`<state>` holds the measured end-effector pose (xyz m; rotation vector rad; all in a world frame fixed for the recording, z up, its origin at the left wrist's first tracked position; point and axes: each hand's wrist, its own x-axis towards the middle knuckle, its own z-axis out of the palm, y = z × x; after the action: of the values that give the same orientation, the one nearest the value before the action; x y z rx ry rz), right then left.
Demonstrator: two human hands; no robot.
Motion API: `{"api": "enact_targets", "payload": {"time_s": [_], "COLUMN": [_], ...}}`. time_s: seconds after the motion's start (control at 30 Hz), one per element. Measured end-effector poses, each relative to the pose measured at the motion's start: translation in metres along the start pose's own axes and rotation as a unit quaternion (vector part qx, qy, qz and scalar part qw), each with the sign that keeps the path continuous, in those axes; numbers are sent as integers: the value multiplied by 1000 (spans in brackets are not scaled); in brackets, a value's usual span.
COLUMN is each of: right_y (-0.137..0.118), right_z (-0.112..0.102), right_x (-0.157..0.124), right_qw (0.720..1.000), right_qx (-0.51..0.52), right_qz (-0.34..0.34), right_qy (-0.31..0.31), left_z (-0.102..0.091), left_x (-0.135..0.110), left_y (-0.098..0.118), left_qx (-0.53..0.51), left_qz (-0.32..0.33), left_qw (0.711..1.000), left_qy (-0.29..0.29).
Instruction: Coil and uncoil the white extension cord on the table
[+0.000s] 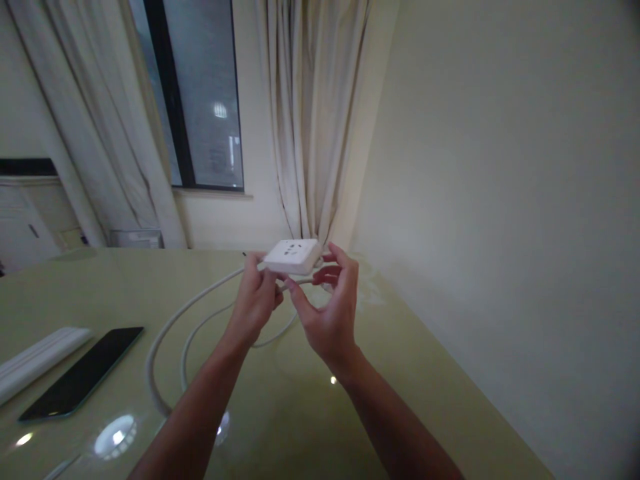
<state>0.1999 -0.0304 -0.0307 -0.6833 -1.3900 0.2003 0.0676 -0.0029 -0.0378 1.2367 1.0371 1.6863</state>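
Note:
Both hands are raised above the table around a white power strip (294,255) with socket holes on its top face. My left hand (254,297) is closed at the strip's left end, its fingers partly hidden beneath it. My right hand (333,303) curves round the right side, with thumb and fingers bent about a stretch of white cable (300,282) just under the strip. Loops of the same white cable (167,320) hang to the left and pass behind my left forearm. Whether the right fingertips also touch the strip is hard to see.
A black phone-like slab (83,373) and a long white object (43,360) lie on the glossy greenish table (310,433) at left. A bare wall (500,200) borders the table's right edge. Curtains (310,120) and a window (203,93) are behind.

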Motion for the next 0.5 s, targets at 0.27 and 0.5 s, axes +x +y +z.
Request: {"api": "enact_targets", "payload": {"time_s": [0.27, 0.5], "right_y": [11, 9], "right_z": [6, 5], "right_x": [-11, -6], "right_qw": [954, 908], "right_qx": [-111, -129], "right_qz": [-64, 21], "right_qy": [-270, -397], "left_z": [-7, -2], "left_x": [0, -9], "left_y": [15, 30], "left_qx": [60, -40], "left_qz": [61, 26], "left_qw": [993, 998], "left_qy": [78, 47]}}
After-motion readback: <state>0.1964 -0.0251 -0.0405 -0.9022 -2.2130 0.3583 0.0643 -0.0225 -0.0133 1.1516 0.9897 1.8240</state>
